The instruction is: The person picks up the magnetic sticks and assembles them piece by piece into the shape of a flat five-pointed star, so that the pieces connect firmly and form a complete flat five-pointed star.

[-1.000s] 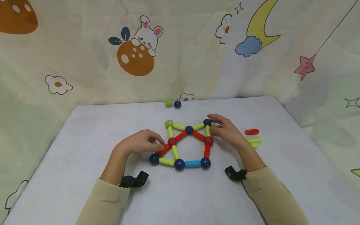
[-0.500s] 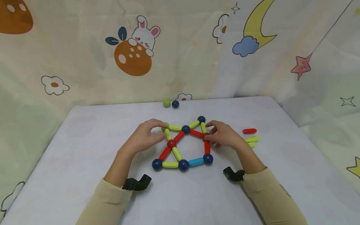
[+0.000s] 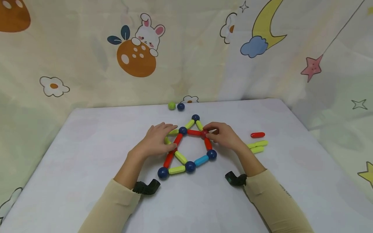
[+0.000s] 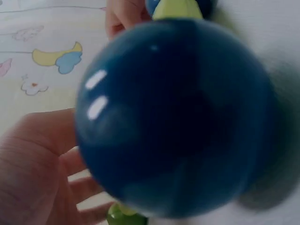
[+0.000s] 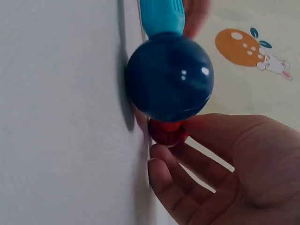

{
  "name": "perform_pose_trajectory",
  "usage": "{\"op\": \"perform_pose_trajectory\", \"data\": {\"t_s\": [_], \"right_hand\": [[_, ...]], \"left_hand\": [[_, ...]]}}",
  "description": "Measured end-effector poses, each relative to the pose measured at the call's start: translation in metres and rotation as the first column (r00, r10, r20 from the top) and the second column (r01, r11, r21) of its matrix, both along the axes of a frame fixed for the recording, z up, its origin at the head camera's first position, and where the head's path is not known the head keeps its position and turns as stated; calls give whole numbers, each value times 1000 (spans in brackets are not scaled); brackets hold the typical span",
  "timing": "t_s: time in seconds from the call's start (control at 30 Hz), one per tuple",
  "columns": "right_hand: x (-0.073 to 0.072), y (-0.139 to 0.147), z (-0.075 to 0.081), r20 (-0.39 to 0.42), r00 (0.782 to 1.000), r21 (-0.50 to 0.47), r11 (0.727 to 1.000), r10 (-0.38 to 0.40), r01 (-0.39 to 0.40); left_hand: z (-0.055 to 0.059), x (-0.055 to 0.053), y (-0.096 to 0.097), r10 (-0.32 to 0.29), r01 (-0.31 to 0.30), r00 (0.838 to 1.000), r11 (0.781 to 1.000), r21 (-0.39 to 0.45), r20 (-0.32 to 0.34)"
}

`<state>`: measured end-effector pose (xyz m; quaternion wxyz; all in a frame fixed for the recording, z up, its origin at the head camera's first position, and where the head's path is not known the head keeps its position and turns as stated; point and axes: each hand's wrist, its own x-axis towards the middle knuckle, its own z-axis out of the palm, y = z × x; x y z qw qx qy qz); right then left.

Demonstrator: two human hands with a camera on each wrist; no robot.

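Observation:
Magnetic rods and balls form one flat joined figure on the table. My right hand (image 3: 222, 136) pinches the right red ball (image 3: 205, 134) between thumb and fingers; the right wrist view shows a dark blue ball (image 5: 169, 77) close by. My left hand (image 3: 157, 140) lies over the figure's left side with fairly straight fingers, its thumb at a red rod (image 3: 178, 139). It hides the left red ball and the green corner ball in the head view. A dark blue ball (image 4: 173, 117) fills most of the left wrist view. A blue rod (image 3: 201, 160) lies at the front right.
A loose green ball (image 3: 172, 105) and a loose dark blue ball (image 3: 181, 106) sit at the table's back edge. To the right lie a red rod (image 3: 257, 135) and two yellow-green rods (image 3: 257, 146). A printed cloth (image 3: 192, 58) hangs behind the table (image 3: 96, 136).
The figure has turned anticlockwise, its right side swinging back and left. My right hand has moved from the upper blue ball to the red one; my left hand has moved up and right.

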<state>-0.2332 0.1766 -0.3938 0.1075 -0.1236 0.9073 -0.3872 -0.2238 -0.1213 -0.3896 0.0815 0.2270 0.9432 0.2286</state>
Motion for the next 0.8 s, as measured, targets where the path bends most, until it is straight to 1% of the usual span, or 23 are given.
{"op": "perform_pose_trajectory", "data": {"t_s": [0.1, 0.2, 0.27, 0.33, 0.47, 0.53, 0.6, 0.67, 0.8], "right_hand": [[-1, 0, -1, 16, 999, -42, 998, 44, -43], [-1, 3, 0, 37, 998, -81, 996, 51, -48], [-1, 7, 4, 19, 999, -78, 996, 38, -36], [1, 13, 10, -14, 1000, -46, 999, 24, -25], [6, 32, 25, -96, 995, 53, 999, 13, -8], [9, 44, 31, -114, 993, 89, 996, -8, 18], [10, 58, 36, -133, 991, 105, 994, -28, 43], [12, 74, 39, -140, 989, 126, 990, -50, 68], [12, 103, 42, -102, 990, 165, 980, -96, 112]], "left_hand": [[5, 4, 0, 9, -5, 999, 997, -72, 52], [14, 10, -1, 33, -23, 996, 992, -121, 78], [19, 12, -3, 43, -31, 995, 991, -133, 88], [22, 13, -6, 55, -42, 993, 991, -128, 103], [18, 10, -14, 83, -74, 987, 994, -75, 135], [13, 8, -20, 87, -84, 985, 996, -30, 147], [7, 5, -25, 84, -88, 984, 996, 20, 156], [1, 3, -30, 79, -93, 982, 993, 72, 170], [-8, 1, -37, 86, -115, 978, 982, 152, 189]]}}
